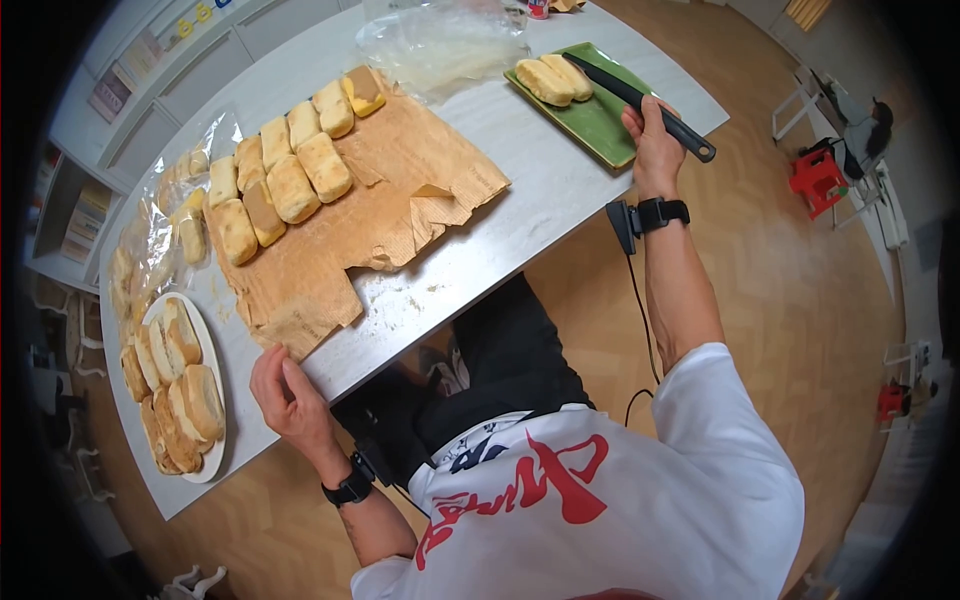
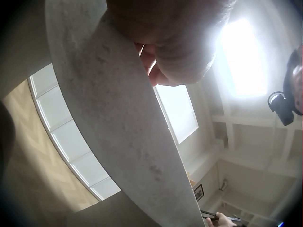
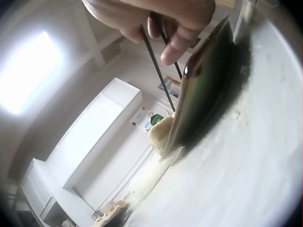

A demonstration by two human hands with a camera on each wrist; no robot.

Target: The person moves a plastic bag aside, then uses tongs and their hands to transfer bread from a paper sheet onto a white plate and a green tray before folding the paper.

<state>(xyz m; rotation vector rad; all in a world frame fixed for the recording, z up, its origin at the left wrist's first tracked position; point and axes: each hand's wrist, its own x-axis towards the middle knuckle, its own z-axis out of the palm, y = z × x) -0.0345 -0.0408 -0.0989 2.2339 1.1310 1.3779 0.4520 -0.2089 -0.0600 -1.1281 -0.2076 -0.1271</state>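
My right hand (image 1: 658, 155) grips a pair of black tongs (image 1: 620, 88) by the handles. The tongs' tips lie at a split bread roll (image 1: 545, 82) at the far left end of a green rectangular plate (image 1: 612, 140). From the right wrist, the two thin arms of the tongs (image 3: 158, 71) run down to the roll (image 3: 160, 135), beside the plate's raised edge. At the table's front edge, my left hand (image 1: 295, 410) rests with loosely bent fingers, fingertips at the near corner of a brown paper sheet (image 1: 400, 180). It holds nothing.
Several bread rolls (image 1: 295, 190) stand in rows on the paper. A white oval plate (image 1: 219, 425) with filled rolls is at the left, beside a clear bag (image 1: 160, 230) of bread. Another clear plastic bag (image 1: 440, 45) lies at the back. Crumbs dot the table.
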